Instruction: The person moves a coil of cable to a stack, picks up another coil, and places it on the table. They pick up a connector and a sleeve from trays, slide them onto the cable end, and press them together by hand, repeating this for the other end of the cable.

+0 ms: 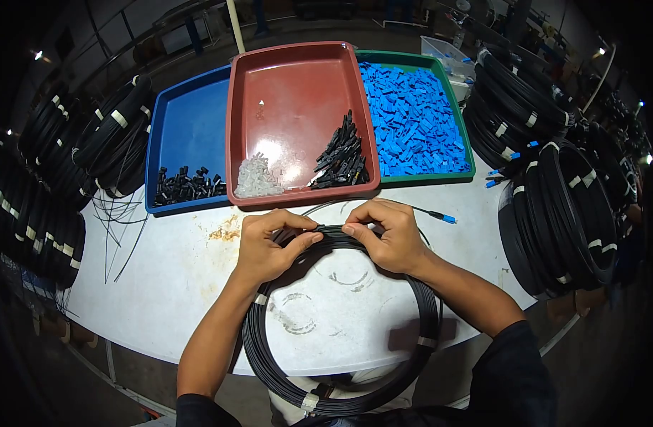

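A large coil of black cable (254,334) lies over the table's front edge, its lower part hanging near my lap. Pale tape bands wrap it in several places. My left hand (277,243) pinches the top of the coil between thumb and fingers. A short way to the right, my right hand (389,236) is also closed on the top strands. Just beyond my right hand, a loose cable end with a blue connector (449,219) rests on the table. The exact strands under my fingertips are partly hidden.
Behind the coil, a red tray (291,92) holds clear and black small parts, overlapping a blue tray (191,121) with black pieces and a green tray (471,160) of blue connector parts. More cable coils stand at left (116,135) and right (561,213) on the white table (177,299).
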The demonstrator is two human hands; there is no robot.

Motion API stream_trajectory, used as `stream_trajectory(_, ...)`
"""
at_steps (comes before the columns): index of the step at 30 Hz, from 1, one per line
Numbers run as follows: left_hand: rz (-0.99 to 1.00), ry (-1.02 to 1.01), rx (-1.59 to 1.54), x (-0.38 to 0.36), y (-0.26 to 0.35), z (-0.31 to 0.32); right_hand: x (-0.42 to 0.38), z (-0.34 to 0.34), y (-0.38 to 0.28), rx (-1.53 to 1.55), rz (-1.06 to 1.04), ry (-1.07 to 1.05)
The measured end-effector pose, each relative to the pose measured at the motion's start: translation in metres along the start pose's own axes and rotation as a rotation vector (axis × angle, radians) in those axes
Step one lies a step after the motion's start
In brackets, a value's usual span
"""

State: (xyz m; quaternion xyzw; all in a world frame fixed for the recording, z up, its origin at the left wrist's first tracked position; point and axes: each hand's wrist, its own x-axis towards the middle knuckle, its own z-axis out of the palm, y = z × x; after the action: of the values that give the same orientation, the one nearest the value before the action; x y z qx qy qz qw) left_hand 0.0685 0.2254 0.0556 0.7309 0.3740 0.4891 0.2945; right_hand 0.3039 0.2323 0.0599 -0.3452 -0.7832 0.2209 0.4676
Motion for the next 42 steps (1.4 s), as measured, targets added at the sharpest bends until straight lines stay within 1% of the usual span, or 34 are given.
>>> stream_trajectory(8, 0.004, -0.013, -0.008, 0.000, -0.003, -0.001, 0.001, -0.001, 0.002, -0.012, -0.020, -0.025)
stream_trajectory(11, 0.021, -0.029, 0.010, 0.001, -0.002, -0.001, 0.001, 0.001, 0.002, -0.041, -0.069, -0.030)
stream_trajectory(13, 0.084, -0.081, 0.076, 0.001, -0.001, -0.001, 0.001, 0.002, -0.001, -0.060, -0.150, -0.027)
stream_trajectory(17, 0.063, -0.055, 0.024, 0.001, -0.002, 0.000, 0.001, 0.004, 0.000, -0.065, -0.135, -0.027)
stream_trajectory(19, 0.096, -0.056, 0.091, 0.001, -0.001, 0.000, 0.001, 0.005, -0.001, -0.012, -0.096, -0.032)
stream_trajectory(22, 0.146, -0.050, 0.110, 0.002, -0.003, 0.001, -0.001, 0.006, 0.000, 0.004, -0.088, -0.047)
stream_trajectory(28, 0.138, -0.060, 0.100, 0.001, -0.004, 0.002, -0.003, 0.005, -0.003, -0.007, -0.068, -0.073)
stream_trajectory(32, 0.146, -0.080, 0.111, 0.002, -0.004, 0.001, -0.004, 0.007, -0.003, 0.005, -0.070, -0.087)
stream_trajectory(34, 0.189, -0.115, 0.100, 0.002, -0.007, 0.001, -0.004, 0.009, -0.001, -0.005, -0.122, -0.088)
stream_trajectory(38, 0.171, -0.099, 0.115, 0.002, -0.003, 0.000, -0.003, 0.008, -0.003, -0.002, -0.110, -0.089)
stream_trajectory(40, 0.203, -0.094, 0.081, 0.004, -0.001, 0.001, -0.003, 0.007, -0.004, -0.030, -0.141, -0.088)
stream_trajectory(41, 0.202, -0.092, 0.082, 0.002, -0.001, 0.001, -0.003, 0.006, -0.002, -0.029, -0.143, -0.090)
stream_trajectory(42, 0.133, -0.065, 0.043, 0.001, -0.003, 0.000, -0.004, 0.003, 0.000, -0.011, -0.077, -0.076)
